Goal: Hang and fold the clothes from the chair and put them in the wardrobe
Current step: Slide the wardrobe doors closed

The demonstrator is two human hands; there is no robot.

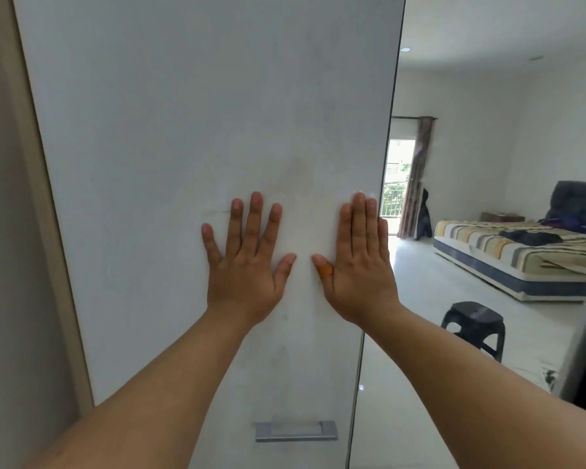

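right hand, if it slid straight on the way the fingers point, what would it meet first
Only more of the white wardrobe door: the right hand lies flat on it near its right edge, fingers pointing up the bare panel. Nothing else shows in that line.

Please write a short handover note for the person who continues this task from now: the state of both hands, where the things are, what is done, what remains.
Left hand: open, flat on the white wardrobe door, holds nothing.
Right hand: open, flat on the same door near its right edge, holds nothing.
The door's grey handle is below the hands, untouched.
Behind, to the right: a black stool with nothing on it, and a dark garment on the striped bed.
Done: cannot tell; the wardrobe's inside is hidden.
Left: possibly the garment on the bed; no chair with clothes is in view.
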